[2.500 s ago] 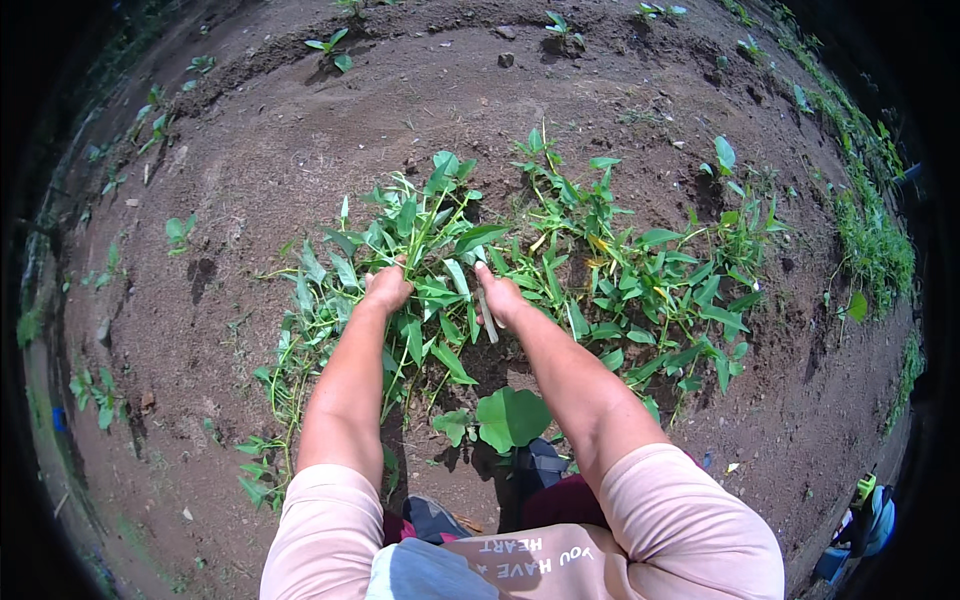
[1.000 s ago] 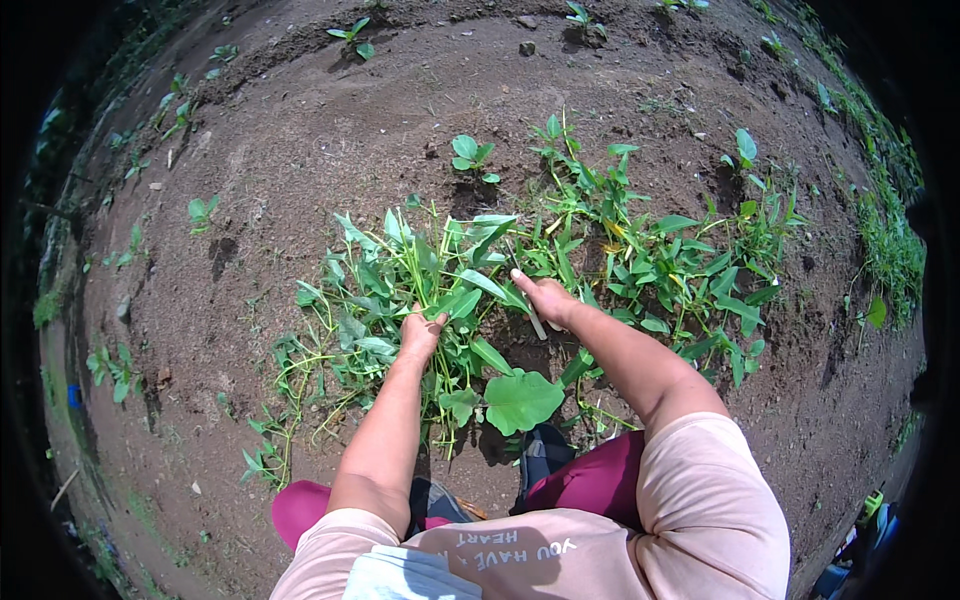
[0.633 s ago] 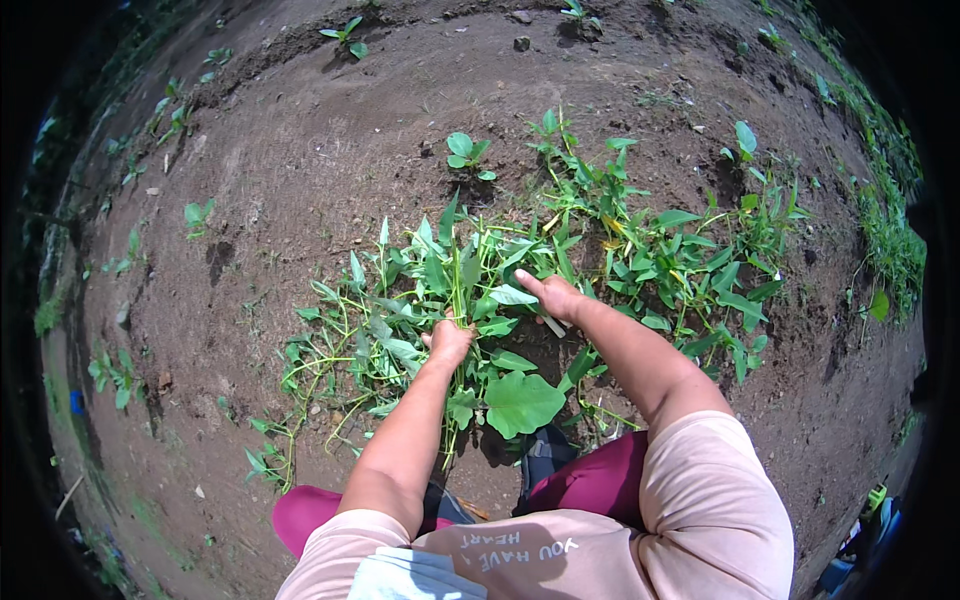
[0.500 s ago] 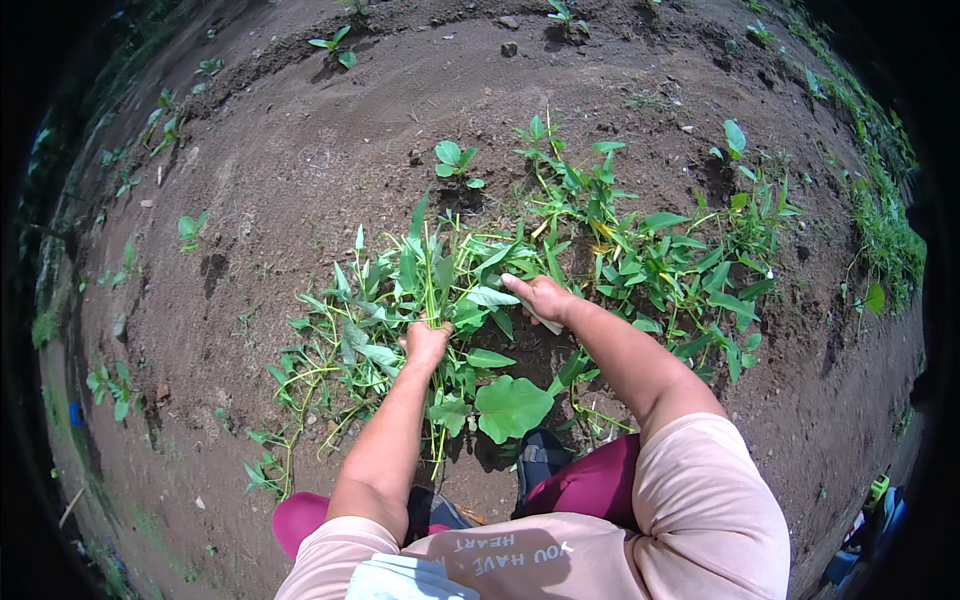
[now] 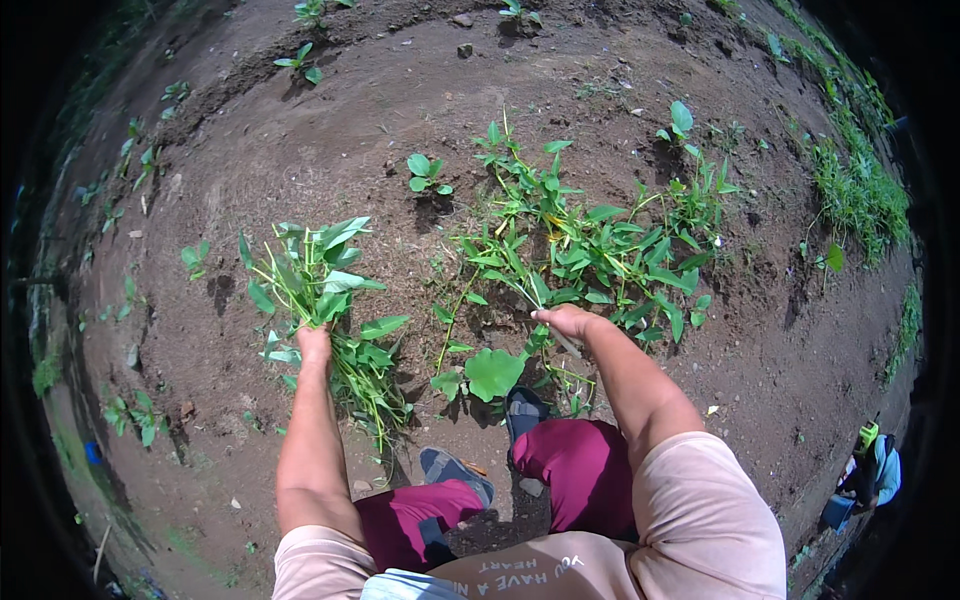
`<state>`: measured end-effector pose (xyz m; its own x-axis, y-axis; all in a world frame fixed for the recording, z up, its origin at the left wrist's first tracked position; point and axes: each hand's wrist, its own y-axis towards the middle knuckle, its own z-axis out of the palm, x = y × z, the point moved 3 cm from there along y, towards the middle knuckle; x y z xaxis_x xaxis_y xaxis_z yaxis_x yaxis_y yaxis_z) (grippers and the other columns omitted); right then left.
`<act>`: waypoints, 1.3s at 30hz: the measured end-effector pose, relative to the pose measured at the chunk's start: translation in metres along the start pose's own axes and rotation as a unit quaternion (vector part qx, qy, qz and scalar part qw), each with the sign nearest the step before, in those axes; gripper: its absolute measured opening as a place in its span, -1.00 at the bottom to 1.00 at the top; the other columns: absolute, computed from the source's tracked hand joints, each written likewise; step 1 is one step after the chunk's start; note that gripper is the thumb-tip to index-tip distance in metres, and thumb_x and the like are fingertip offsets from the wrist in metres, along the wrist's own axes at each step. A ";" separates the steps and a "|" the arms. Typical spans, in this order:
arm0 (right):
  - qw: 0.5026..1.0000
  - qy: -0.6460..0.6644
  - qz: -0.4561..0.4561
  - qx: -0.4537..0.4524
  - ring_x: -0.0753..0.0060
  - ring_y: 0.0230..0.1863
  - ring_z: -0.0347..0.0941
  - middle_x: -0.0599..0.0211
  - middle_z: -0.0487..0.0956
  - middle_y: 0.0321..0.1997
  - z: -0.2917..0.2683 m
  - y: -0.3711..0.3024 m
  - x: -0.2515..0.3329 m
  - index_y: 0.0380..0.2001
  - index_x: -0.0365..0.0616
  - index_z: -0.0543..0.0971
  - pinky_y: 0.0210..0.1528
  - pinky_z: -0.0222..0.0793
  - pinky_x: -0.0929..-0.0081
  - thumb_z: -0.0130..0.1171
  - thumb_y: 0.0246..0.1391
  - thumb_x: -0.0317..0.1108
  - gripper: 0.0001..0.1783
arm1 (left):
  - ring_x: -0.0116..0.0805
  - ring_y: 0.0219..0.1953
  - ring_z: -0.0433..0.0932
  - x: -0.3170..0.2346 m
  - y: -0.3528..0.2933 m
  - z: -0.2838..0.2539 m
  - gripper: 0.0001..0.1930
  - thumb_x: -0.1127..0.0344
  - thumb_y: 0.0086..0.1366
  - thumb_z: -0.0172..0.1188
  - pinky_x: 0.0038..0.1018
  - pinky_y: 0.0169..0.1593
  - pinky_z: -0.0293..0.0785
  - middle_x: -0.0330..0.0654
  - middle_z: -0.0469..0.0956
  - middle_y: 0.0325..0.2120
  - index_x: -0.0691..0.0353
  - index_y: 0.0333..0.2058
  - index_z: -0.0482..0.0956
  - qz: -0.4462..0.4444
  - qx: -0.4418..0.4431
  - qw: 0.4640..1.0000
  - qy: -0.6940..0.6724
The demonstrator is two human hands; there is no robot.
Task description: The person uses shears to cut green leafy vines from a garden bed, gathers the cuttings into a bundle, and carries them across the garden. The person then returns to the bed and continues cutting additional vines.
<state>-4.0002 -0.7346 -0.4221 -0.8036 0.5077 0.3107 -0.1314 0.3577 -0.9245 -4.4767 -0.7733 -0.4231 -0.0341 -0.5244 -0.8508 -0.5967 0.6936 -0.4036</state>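
My left hand [image 5: 314,343] is closed round a thick bunch of leafy green stems [image 5: 325,275], which look like water spinach. Leaves fan out above the fist, and cut-looking stem ends hang below it. Closer to the middle, my right hand [image 5: 565,321] grips a slim, pale tool [image 5: 568,346] that looks like a knife; the fingers hide much of it. Just beyond that hand, low trailing green vines [image 5: 600,245] spread over the soil. Near my feet stands a broad-leaved seedling [image 5: 494,374], apart from both hands.
Brown bare soil [image 5: 300,150] surrounds me, dotted with small seedlings [image 5: 425,174]. A grassy strip [image 5: 860,190] edges the right side. My shoes [image 5: 457,474] stand just below the plants. At the lower right another person [image 5: 882,470] is partly visible beside a blue container [image 5: 836,513].
My left hand has carried the bunch left, away from the patch in front of me, uncovering soil there. The right hand stays beside the vines with its tool. My left foot shows more fully.
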 end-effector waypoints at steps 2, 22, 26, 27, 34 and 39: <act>0.997 0.016 0.068 -0.036 0.08 0.17 0.27 0.00 0.38 0.13 -0.007 -0.033 -0.014 0.07 -0.26 0.37 0.16 0.16 0.25 -0.07 -0.02 0.20 -0.22 | -0.48 -0.43 0.44 -0.024 -0.014 -0.004 -0.84 0.52 0.12 0.10 -0.52 -0.35 0.35 -0.26 0.53 -0.43 0.32 -0.28 0.51 -0.001 0.004 0.999 -0.042; 0.924 -0.347 0.085 -0.140 0.20 0.20 0.23 0.21 0.33 0.16 -0.203 -0.139 0.057 0.03 0.04 0.45 0.15 0.16 0.15 0.01 -0.03 0.28 -0.31 | -0.51 -0.64 0.42 -0.230 -0.047 0.105 -0.90 0.50 0.11 0.12 -0.53 -0.54 0.34 -0.23 0.53 -0.62 0.34 -0.36 0.53 -0.040 0.139 0.987 0.072; 0.907 -0.392 0.079 -0.130 0.20 0.19 0.24 0.24 0.33 0.16 -0.236 -0.070 0.066 0.04 0.02 0.45 0.13 0.15 0.12 0.03 -0.03 0.26 -0.31 | -0.44 -0.64 0.48 -0.202 -0.013 0.195 -0.93 0.51 0.13 0.12 -0.50 -0.55 0.37 -0.17 0.56 -0.60 0.35 -0.39 0.53 -0.092 0.130 0.985 0.069; 0.901 -0.412 0.069 -0.119 0.20 0.19 0.24 0.24 0.33 0.16 -0.242 -0.053 0.066 0.04 0.02 0.45 0.12 0.15 0.09 0.03 -0.03 0.26 -0.31 | -0.44 -0.63 0.47 -0.196 -0.005 0.216 -0.93 0.51 0.12 0.13 -0.50 -0.55 0.37 -0.17 0.56 -0.60 0.36 -0.40 0.54 -0.081 0.128 0.983 0.104; 0.884 -0.459 0.049 -0.075 0.18 0.17 0.26 0.23 0.35 0.16 -0.258 0.044 0.068 0.04 0.02 0.45 0.09 0.11 -0.06 0.09 0.00 0.06 -0.43 | -0.45 -0.42 0.48 -0.151 0.043 0.355 -0.82 0.51 0.09 0.09 -0.48 -0.28 0.35 -0.19 0.58 -0.44 0.31 -0.30 0.56 -0.117 0.193 0.970 0.093; 0.911 -0.411 -0.006 -0.032 0.14 0.15 0.28 0.19 0.37 0.14 -0.247 0.065 0.057 0.01 0.00 0.47 0.11 0.14 0.05 0.05 -0.01 0.18 -0.38 | -0.38 -0.39 0.47 -0.120 0.051 0.409 -0.76 0.36 0.12 0.15 -0.47 -0.21 0.35 -0.10 0.56 -0.36 0.37 -0.25 0.53 -0.129 0.225 0.952 0.163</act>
<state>-3.9117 -0.4889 -0.4098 -0.9688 -0.2464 0.0267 -0.1309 0.4172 -0.8994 -4.1745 -0.4734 -0.4796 -0.2244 -0.7804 -0.5836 -0.2167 0.6239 -0.7509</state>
